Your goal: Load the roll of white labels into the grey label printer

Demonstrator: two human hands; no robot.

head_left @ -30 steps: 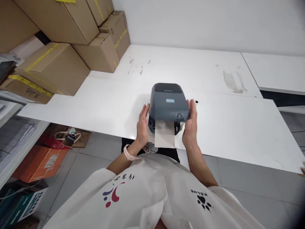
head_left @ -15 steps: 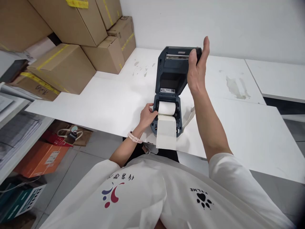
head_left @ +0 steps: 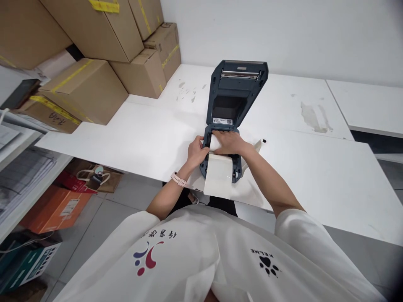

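Note:
A dark blue label printer (head_left: 238, 90) stands on the white table with its lid tilted up and back. In its base lies a white label roll (head_left: 215, 143), partly covered by my fingers. A strip of labels (head_left: 218, 176) runs from it over the printer's front and past the table edge. My left hand (head_left: 197, 152) grips the left side of the base, thumb at the roll's end. Across the roll from the right lies my right hand (head_left: 231, 143), fingers curved over it. A thin white tube (head_left: 260, 145) with a dark end lies right of the printer.
Cardboard boxes (head_left: 99, 90) with yellow tape are stacked at the table's left back. The white table (head_left: 299, 167) extends right and has worn patches. Shelves with papers (head_left: 30, 178) and an orange box (head_left: 56, 208) are at the lower left.
My right hand has left the printer's lid and come down onto the label roll. The lid stays up by itself. My left hand stays at the base's left side.

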